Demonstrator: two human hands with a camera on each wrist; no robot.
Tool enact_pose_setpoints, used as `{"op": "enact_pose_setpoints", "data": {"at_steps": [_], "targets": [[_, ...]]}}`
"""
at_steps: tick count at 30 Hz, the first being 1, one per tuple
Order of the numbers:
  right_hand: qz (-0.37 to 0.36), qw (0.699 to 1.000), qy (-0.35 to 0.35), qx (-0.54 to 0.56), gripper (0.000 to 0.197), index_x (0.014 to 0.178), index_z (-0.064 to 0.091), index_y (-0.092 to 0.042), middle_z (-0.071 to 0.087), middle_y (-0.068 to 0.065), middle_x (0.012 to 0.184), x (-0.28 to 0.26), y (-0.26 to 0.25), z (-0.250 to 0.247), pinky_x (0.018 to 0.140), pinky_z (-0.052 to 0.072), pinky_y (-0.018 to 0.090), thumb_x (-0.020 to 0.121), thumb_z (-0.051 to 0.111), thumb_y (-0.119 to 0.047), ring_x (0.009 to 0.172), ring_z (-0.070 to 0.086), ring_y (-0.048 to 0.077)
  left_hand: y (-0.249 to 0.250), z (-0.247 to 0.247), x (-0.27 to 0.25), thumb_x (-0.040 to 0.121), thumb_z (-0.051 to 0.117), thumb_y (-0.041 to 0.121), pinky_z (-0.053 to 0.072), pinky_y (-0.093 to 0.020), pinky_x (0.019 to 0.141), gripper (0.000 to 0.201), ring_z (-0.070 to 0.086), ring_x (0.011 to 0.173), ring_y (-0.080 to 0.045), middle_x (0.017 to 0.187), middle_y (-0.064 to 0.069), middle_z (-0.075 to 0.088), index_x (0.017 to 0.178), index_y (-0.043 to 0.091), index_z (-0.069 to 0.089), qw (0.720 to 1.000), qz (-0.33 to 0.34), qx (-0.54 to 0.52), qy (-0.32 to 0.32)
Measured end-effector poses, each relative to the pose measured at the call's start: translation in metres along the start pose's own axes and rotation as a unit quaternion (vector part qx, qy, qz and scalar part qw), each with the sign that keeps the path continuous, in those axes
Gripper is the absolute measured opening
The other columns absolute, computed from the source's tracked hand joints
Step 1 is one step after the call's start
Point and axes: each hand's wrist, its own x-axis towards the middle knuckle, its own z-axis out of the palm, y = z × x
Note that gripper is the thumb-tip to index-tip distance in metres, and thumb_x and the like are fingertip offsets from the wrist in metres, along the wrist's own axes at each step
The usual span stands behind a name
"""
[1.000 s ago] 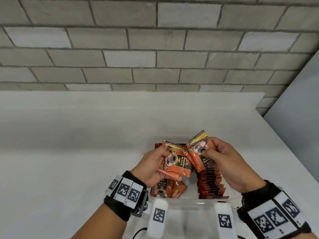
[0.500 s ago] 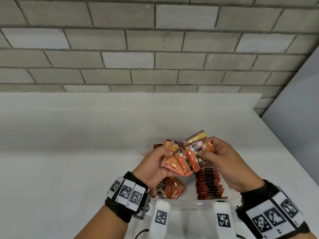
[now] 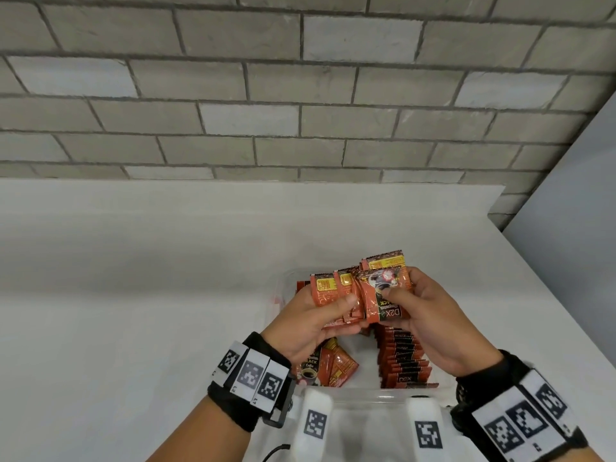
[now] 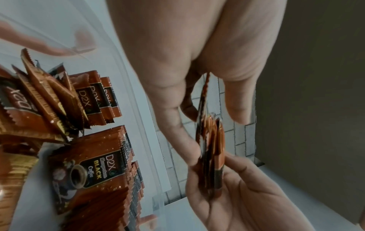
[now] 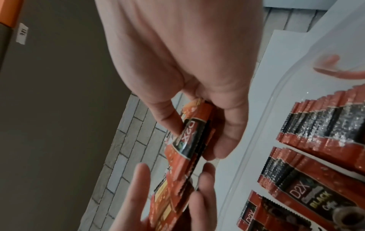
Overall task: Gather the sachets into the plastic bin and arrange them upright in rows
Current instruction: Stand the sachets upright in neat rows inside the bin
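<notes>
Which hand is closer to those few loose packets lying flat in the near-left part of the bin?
Left. The left hand is directly above the loose sachets, gripping its own bunch. The right hand is off to their right, above the standing row.

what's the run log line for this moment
left hand: holds sachets | right hand: holds same sachets | over plastic bin | upright row inside

The left hand (image 3: 311, 323) and right hand (image 3: 430, 320) cover the lower edges of the held sachets (image 3: 361, 296), so their count cannot be told. The plastic bin (image 3: 366, 396) has its near wall hidden behind the tagged white mounts, and its far rim behind the sachets. In the right wrist view the upright rows (image 5: 324, 125) run off the right edge.
</notes>
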Motion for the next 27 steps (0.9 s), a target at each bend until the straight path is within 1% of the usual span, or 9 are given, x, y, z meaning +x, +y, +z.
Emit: {"op": "enact_pose_setpoints", "data": {"at_steps": [6,10,12,14,16,18,21,23,27], "targets": [[-0.062,0.987,-0.096,-0.110,0.029,0.125,0.054,-0.024,0.067,-0.009,0.118,-0.008,-0.009,0.018,0.097,0.045,0.028,0.098,0.047,-0.019,0.111,0.060,0.006,0.014,0.013,0.004,0.085,0.064,0.022,0.056,-0.035,0.083,0.029,0.066,0.099,-0.015,0.106,-0.001,0.070,0.114,0.017,0.063,0.999,0.011,-0.050,-0.015],[-0.129,0.948,-0.126,-0.261,0.037,0.134,0.044,-0.038,0.056,-0.015,0.129,-0.007,-0.015,0.026,0.104,0.044,0.033,0.098,0.047,-0.031,0.118,0.053,0.001,0.018,0.015,0.011,0.079,0.059,0.018,0.056,-0.031,0.067,0.028,0.067,0.080,-0.019,0.090,-0.009,0.068,0.105,0.008,0.063,0.996,0.006,-0.086,0.000],[-0.154,0.914,-0.104,-0.360,0.054,0.144,0.028,-0.040,0.029,-0.018,0.150,-0.006,-0.020,0.024,0.116,0.027,0.036,0.094,0.050,-0.041,0.137,0.031,0.005,0.019,0.013,0.011,0.079,0.057,0.012,0.054,-0.027,0.061,0.020,0.066,0.070,-0.017,0.082,-0.010,0.067,0.097,0.004,0.063,0.995,0.004,-0.101,0.006],[-0.163,0.889,-0.081,-0.421,0.087,0.147,-0.001,-0.043,-0.002,-0.026,0.147,-0.012,-0.028,0.025,0.117,0.005,0.027,0.084,0.059,-0.051,0.143,-0.001,0.001,0.020,0.011,0.010,0.078,0.058,0.009,0.053,-0.026,0.061,0.017,0.064,0.067,-0.018,0.080,-0.011,0.065,0.094,0.003,0.063,0.994,0.004,-0.107,0.014],[-0.209,0.851,-0.107,-0.470,0.111,0.137,-0.017,-0.052,-0.018,-0.029,0.147,-0.018,-0.037,0.028,0.115,0.000,0.026,0.071,0.072,-0.054,0.140,-0.017,-0.002,0.021,0.012,0.008,0.076,0.060,0.007,0.053,-0.026,0.060,0.016,0.064,0.065,-0.018,0.078,-0.012,0.063,0.091,0.003,0.062,0.993,0.001,-0.114,0.016],[-0.240,0.786,-0.147,-0.551,0.124,0.130,-0.028,-0.054,-0.025,-0.023,0.150,-0.019,-0.039,0.033,0.115,-0.004,0.030,0.065,0.078,-0.052,0.140,-0.024,0.001,0.021,0.016,0.006,0.074,0.061,0.008,0.051,-0.026,0.057,0.010,0.063,0.061,-0.017,0.070,-0.009,0.062,0.083,0.006,0.063,0.994,-0.004,-0.112,0.013],[-0.287,0.727,-0.144,-0.607,0.126,0.135,-0.029,-0.046,0.002,-0.008,0.158,-0.013,-0.031,0.038,0.119,0.004,0.035,0.070,0.079,-0.043,0.144,-0.001,0.010,0.019,0.020,0.005,0.069,0.063,0.013,0.047,-0.029,0.062,0.007,0.061,0.065,-0.018,0.070,-0.009,0.059,0.074,0.010,0.067,0.994,-0.004,-0.108,0.009],[-0.318,0.735,-0.119,-0.587,0.119,0.143,-0.015,-0.037,0.028,-0.005,0.148,-0.009,-0.028,0.037,0.116,0.017,0.034,0.071,0.079,-0.035,0.136,0.023,0.012,0.018,0.019,0.005,0.060,0.068,0.013,0.045,-0.028,0.062,0.009,0.060,0.064,-0.016,0.068,-0.007,0.058,0.068,0.012,0.067,0.994,-0.003,-0.109,-0.004],[-0.300,0.775,-0.125,-0.541,0.109,0.145,-0.004,-0.030,0.042,-0.003,0.132,-0.009,-0.030,0.036,0.107,0.029,0.030,0.074,0.078,-0.031,0.120,0.038,0.013,0.017,0.015,0.000,0.057,0.067,0.015,0.050,-0.026,0.062,0.014,0.064,0.065,-0.014,0.068,-0.003,0.065,0.070,0.014,0.071,0.991,0.004,-0.129,-0.039]]}}
